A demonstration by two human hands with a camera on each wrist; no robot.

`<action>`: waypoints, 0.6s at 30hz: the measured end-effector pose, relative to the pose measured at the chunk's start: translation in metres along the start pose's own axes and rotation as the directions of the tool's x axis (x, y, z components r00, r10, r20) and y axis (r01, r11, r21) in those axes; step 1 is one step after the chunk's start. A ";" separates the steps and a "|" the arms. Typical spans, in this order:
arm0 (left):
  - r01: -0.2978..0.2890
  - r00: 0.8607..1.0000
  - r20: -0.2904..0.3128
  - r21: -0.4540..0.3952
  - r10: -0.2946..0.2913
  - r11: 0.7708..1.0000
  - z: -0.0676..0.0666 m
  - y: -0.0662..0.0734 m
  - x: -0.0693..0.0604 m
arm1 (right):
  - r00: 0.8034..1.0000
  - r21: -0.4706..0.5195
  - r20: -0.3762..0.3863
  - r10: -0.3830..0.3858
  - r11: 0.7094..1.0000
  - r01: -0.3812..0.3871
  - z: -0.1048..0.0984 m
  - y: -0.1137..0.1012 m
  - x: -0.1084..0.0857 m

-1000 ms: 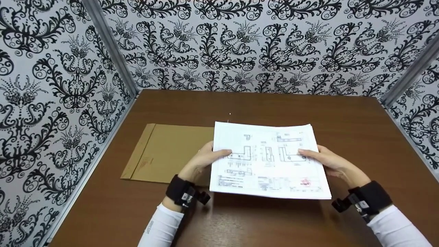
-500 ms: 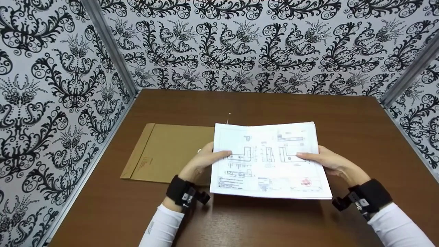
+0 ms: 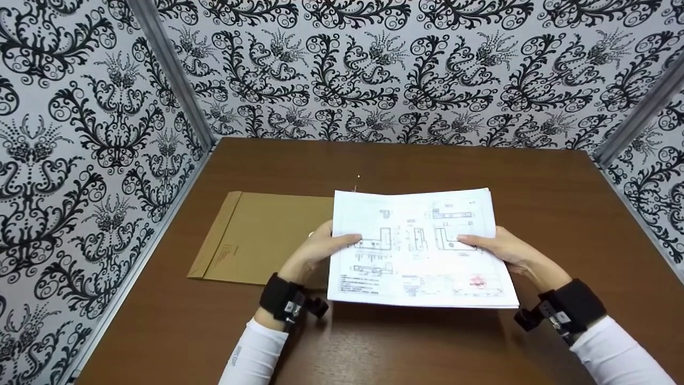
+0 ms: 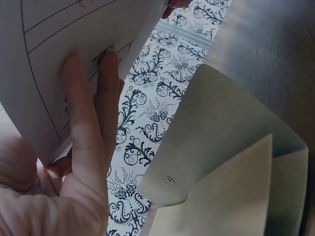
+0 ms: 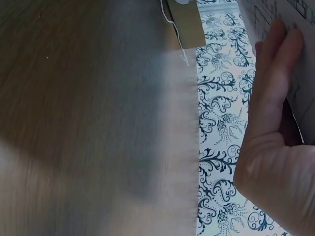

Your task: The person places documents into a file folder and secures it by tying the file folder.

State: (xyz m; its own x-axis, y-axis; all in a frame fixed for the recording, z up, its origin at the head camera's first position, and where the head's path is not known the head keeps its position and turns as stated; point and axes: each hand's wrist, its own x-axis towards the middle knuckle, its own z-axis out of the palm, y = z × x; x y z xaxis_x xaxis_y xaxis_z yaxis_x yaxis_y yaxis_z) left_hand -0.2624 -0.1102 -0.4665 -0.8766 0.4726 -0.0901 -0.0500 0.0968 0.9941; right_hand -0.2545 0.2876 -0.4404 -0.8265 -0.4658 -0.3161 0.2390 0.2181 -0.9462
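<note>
A stack of white paper sheets (image 3: 411,275), printed with technical drawings, a text block and a red stamp, is held up above the table. My left hand (image 3: 319,247) grips its left edge, thumb on the top sheet. At the opposite edge my right hand (image 3: 515,251) holds the stack with its thumb on top too. Both wrist views show fingers spread against the underside of the paper (image 4: 103,29). The sheets bow slightly between the hands. A brown kraft envelope (image 3: 267,235) lies to the left, its right part hidden under the stack and left hand.
The envelope's flap (image 4: 211,98) stands raised in the left wrist view. A thin white string (image 5: 172,24) trails from the envelope in the right wrist view. Brown wooden table (image 3: 427,347) surrounds everything; patterned walls (image 3: 374,69) close off the back and sides.
The stack's upper right corner has risen a little and the sheets bow more in the middle. My right thumb has slid slightly left on the paper. The left hand and envelope look unmoved.
</note>
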 end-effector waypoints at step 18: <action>0.051 0.995 0.090 -0.159 -0.037 0.986 -0.009 0.005 -0.009 | 0.991 -0.167 -0.131 -0.037 0.986 0.015 -0.004 -0.003 0.004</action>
State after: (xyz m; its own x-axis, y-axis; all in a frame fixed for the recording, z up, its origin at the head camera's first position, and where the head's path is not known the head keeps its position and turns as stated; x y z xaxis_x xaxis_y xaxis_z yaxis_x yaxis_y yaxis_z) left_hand -0.2589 -0.1214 -0.4604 -0.8277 0.5453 -0.1323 -0.1706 -0.0199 0.9851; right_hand -0.2610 0.2882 -0.4383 -0.8943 -0.3575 -0.2691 0.1383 0.3511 -0.9261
